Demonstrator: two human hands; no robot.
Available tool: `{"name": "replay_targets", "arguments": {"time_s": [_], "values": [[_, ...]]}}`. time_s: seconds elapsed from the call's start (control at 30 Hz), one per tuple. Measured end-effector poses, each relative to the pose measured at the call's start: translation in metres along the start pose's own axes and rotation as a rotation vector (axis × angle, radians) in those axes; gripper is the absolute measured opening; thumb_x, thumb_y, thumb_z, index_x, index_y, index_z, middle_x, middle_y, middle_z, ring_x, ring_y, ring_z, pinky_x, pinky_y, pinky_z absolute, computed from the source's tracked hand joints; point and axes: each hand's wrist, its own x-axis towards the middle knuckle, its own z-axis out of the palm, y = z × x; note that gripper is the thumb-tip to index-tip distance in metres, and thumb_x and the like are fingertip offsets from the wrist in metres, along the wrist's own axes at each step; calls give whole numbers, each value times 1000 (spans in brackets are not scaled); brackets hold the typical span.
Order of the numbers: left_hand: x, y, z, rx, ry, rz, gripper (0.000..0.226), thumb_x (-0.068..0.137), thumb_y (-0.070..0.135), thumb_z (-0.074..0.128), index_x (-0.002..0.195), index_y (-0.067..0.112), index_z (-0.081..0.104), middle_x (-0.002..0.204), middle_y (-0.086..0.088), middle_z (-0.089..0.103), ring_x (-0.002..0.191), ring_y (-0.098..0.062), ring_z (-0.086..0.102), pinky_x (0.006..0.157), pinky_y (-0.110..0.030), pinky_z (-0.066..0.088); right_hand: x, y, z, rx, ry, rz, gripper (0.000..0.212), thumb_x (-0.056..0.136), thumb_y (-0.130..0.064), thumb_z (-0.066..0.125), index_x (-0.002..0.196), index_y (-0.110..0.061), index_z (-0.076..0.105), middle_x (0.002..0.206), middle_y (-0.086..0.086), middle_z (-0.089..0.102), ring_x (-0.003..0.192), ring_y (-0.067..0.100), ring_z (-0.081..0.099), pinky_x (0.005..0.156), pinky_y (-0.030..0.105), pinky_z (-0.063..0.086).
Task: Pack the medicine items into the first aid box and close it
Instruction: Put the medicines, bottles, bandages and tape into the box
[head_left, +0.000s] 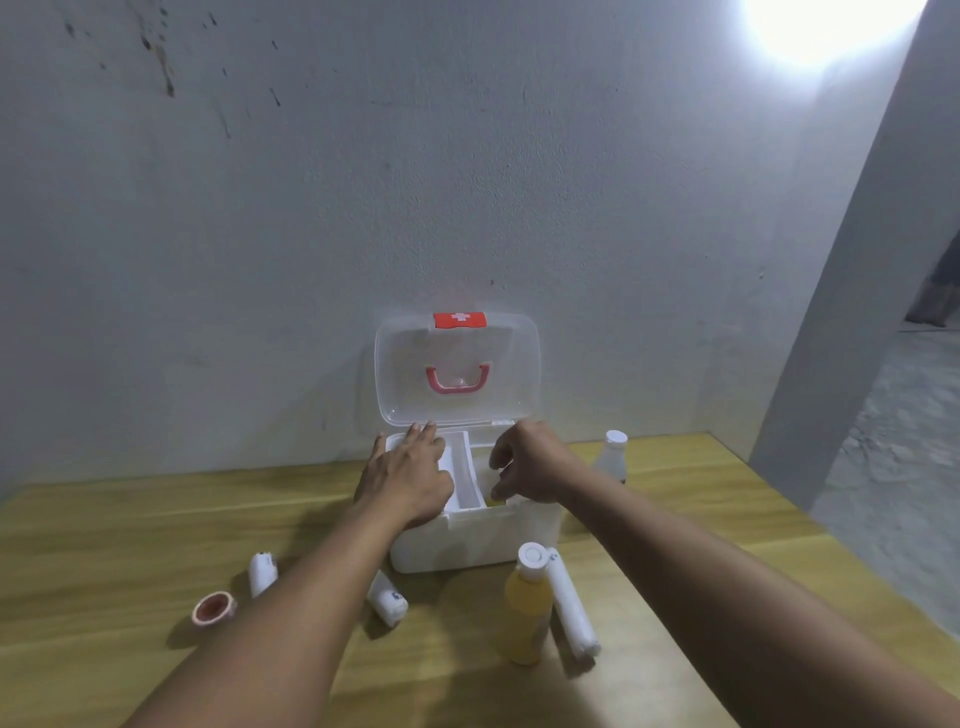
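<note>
The white plastic first aid box (467, 540) is seen at the table's centre with its clear hinged lid (457, 369) standing upright at 12 o'clock, against the wall. Inside it, a white divided insert tray (462, 478) is visible. The left hand (408, 480) is laid flat, fingers spread wide, over the tray's 9 o'clock side; nothing is gripped by it. The right hand (524, 462) is curled over the 3 o'clock compartment, thumb and fingers partly closed as if pinching something yellowish at the rim; whether anything is actually held cannot be told.

The unpacked items are spread on the wooden table (130, 519). A yellow bottle with a white cap (527, 605) stands at 6 o'clock of the box, just in front of it, and a long white wrapped roll (571, 603) lies just beside it, its long axis running roughly 12 to 6. Both are judged nearer the right hand. A short white roll (388, 597) and another white roll (262, 571) lie at 7 and 8 o'clock, with a pinkish tape ring (213, 609) furthest out; these fall to the left hand. A clear bottle with a white cap (613, 457) stands at 3 o'clock, behind the right wrist.
</note>
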Motion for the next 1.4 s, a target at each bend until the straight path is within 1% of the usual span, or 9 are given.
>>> {"name": "replay_targets", "arguments": {"time_s": [0.27,0.37,0.47,0.57,0.67,0.97,1.17,1.23,1.4], "values": [[2,1,0,72,-52,6,60,92,26,29,149,15,18,161,-2,3,147,-16,1,119,-48,-1,3,-3,-3,7,-8,-42,31,72,-4,78,102,-6,72,101,8,73,82,17,65,75,24,52],[3,-1,0,100,-88,19,59,93,26,25,150,13,14,161,-2,0,147,-15,-1,119,-49,-1,-2,7,-31,-2,199,-29,21,75,-2,68,93,-10,75,94,8,75,85,21,68,71,23,47],[6,-1,-4,108,-123,15,57,94,26,24,149,11,17,161,-3,2,147,-16,1,118,-51,2,-8,28,-64,-64,338,50,24,73,0,62,89,-12,75,92,9,75,85,26,69,75,32,56],[9,7,-6,53,-33,-9,54,94,32,25,145,12,28,158,-5,21,145,-20,16,115,-53,8,-20,53,-79,-263,135,204,36,74,-12,71,109,-16,68,108,6,70,95,25,65,75,28,52],[7,13,1,33,-50,18,57,96,43,21,149,22,19,161,-3,10,147,-20,7,116,-54,4,-31,66,-73,-281,56,246,37,76,-11,73,112,-15,66,115,11,68,99,28,63,74,29,49],[6,12,6,-15,-62,26,53,98,35,18,150,26,15,161,-1,2,148,-19,-2,118,-52,1,-39,23,-110,-175,395,63,31,76,-12,74,107,-17,70,109,16,70,94,34,65,77,38,54],[3,11,6,-29,-48,29,59,92,21,26,150,26,14,161,-2,1,147,-19,-4,118,-51,-2,-39,-21,-79,-87,177,-47,29,74,-15,77,103,-14,69,101,10,71,79,21,62,67,28,52],[4,11,6,-20,-45,27,59,92,20,27,150,26,15,161,-2,2,147,-19,-3,117,-52,-1,-37,-24,-56,-113,99,-67,29,73,-15,78,100,-11,69,97,8,71,72,17,56,57,20,42],[6,11,7,-7,-41,25,59,92,20,28,150,27,15,161,-1,2,148,-19,-3,117,-52,-1,-34,-23,-24,-31,9,-63,36,74,-14,79,106,-6,66,101,13,69,74,21,62,68,32,56]]}}
